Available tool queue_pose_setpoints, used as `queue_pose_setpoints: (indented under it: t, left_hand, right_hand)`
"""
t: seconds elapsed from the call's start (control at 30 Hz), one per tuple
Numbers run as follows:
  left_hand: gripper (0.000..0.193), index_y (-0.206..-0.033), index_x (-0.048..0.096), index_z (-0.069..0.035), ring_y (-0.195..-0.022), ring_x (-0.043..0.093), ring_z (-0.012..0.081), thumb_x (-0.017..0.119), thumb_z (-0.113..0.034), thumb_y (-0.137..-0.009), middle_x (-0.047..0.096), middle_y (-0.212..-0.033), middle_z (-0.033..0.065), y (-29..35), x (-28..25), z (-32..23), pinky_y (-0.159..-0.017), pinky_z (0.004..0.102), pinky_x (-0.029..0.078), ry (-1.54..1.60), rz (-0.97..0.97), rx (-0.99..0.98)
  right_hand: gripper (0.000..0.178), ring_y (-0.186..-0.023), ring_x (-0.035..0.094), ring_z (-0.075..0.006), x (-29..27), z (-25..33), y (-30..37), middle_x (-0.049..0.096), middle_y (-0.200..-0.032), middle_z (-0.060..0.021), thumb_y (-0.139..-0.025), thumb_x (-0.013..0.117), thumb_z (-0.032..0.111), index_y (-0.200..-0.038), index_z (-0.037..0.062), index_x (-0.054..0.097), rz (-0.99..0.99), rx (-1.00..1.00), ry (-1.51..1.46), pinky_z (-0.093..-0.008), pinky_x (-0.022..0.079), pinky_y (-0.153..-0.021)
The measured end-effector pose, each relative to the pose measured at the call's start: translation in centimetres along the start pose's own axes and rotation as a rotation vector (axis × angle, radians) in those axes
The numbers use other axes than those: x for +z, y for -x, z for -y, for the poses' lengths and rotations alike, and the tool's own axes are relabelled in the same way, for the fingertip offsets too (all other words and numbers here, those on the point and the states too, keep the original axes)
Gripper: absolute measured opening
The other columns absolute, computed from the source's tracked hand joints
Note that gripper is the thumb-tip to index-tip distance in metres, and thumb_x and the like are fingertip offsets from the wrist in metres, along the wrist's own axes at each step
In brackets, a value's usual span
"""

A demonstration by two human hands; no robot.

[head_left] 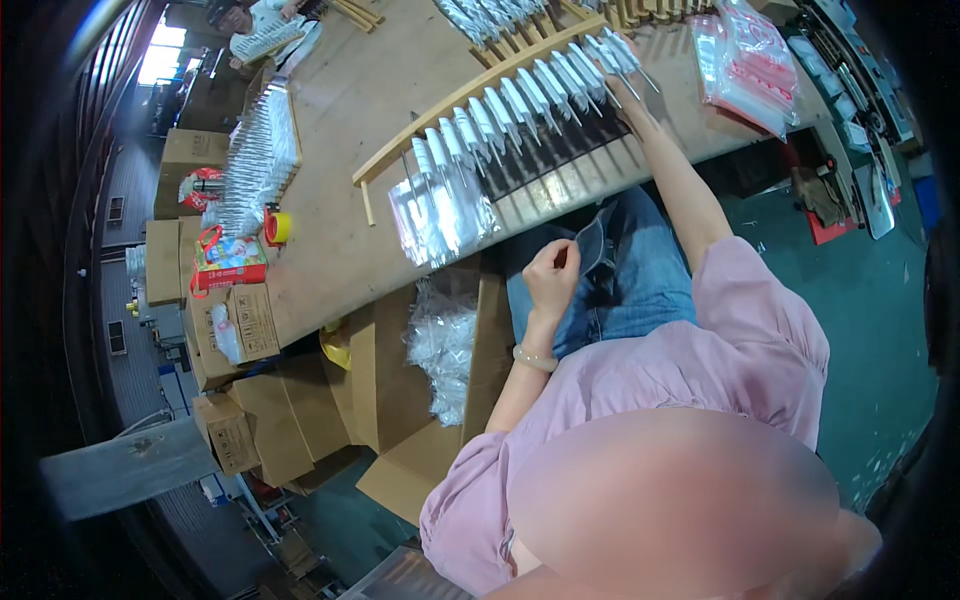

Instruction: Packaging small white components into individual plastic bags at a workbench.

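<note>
A long wooden rack stands on the table, with a row of slim metal rods in white and clear sleeves along it. My right hand reaches to the rack's right end, right beside the last sleeved rods. Those rods hide most of its fingers, so its grip does not show. Above my lap, my left hand is closed, thumb pressed to curled fingers. Whatever it may hold is hidden. Clear plastic bags hang over the table's near edge, under the rack's left end.
Red-and-clear plastic packaging lies to the right on the table. Below the edge, an open carton holds crumpled clear plastic. Yellow tape and another rack of rods are at left. A person works at the far side.
</note>
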State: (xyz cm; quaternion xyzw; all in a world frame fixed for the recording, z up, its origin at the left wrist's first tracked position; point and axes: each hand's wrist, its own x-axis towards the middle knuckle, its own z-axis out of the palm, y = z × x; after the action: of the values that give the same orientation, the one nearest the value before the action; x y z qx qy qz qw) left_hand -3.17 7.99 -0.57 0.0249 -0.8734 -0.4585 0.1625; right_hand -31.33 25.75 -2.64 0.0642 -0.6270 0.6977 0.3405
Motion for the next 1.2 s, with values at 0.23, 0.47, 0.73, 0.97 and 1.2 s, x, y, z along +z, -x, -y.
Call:
queue_pose_setpoints:
  t: [0.23, 0.47, 0.73, 0.97, 1.2]
  left_hand:
    - [0.01, -0.086, 0.068, -0.002, -0.058, 0.061, 0.0098, 0.067, -0.01, -0.081, 0.065, -0.067, 0.0093, -0.4, -0.4, -0.3, -0.056, 0.0241, 0.048, 0.03, -0.007, 0.016]
    - [0.009, -0.088, 0.069, -0.004, -0.06, 0.065, 0.024, 0.065, -0.01, -0.081, 0.065, -0.071, 0.0139, -1.9, 0.0, 0.2, -0.055, 0.0297, 0.05, -0.102, -0.04, 0.248]
    - [0.011, -0.089, 0.068, -0.005, -0.063, 0.065, 0.0294, 0.063, -0.009, -0.08, 0.065, -0.072, 0.0151, -1.0, 1.3, 0.1, -0.055, 0.0337, 0.051, -0.023, -0.055, 0.251]
    - [0.011, -0.088, 0.068, -0.005, -0.063, 0.064, 0.0319, 0.062, -0.011, -0.081, 0.064, -0.071, 0.0167, 1.0, 2.3, 0.5, -0.057, 0.0371, 0.051, -0.038, -0.064, 0.206]
    - [0.012, -0.086, 0.068, -0.005, -0.064, 0.064, 0.0329, 0.06, -0.012, -0.081, 0.064, -0.071, 0.018, 1.2, 2.6, 0.5, -0.057, 0.0389, 0.052, -0.051, -0.039, 0.133]
  right_hand:
    - [0.048, -0.101, 0.059, -0.0216, -3.7, 5.4, 2.4, 0.063, -0.11, -0.0114, -0.081, 0.07, 0.02, -0.12, 0.0004, 0.052, 0.208, 0.193, 0.351, -0.0317, 0.047, -0.086]
    - [0.036, -0.1, 0.061, -0.0224, -9.6, 12.6, 10.6, 0.063, -0.111, -0.0136, -0.084, 0.065, 0.015, -0.116, 0.0009, 0.056, 0.313, 0.056, 0.278, -0.0306, 0.047, -0.083]
    - [0.044, -0.084, 0.064, -0.0341, -8.4, 17.1, 14.1, 0.067, -0.093, -0.0149, -0.072, 0.064, 0.004, -0.116, 0.006, 0.059, 1.216, 0.149, 0.604, -0.0381, 0.05, -0.074]
    - [0.048, -0.081, 0.062, -0.0383, -6.4, 15.0, 13.0, 0.065, -0.095, -0.0188, -0.067, 0.059, -0.001, -0.114, 0.0062, 0.059, 1.672, 0.215, 0.883, -0.0405, 0.05, -0.072]
    - [0.05, -0.082, 0.062, -0.0371, -6.3, 15.2, 13.3, 0.064, -0.092, -0.0203, -0.067, 0.059, -0.001, -0.117, 0.0073, 0.058, 1.579, 0.278, 0.842, -0.0416, 0.05, -0.076]
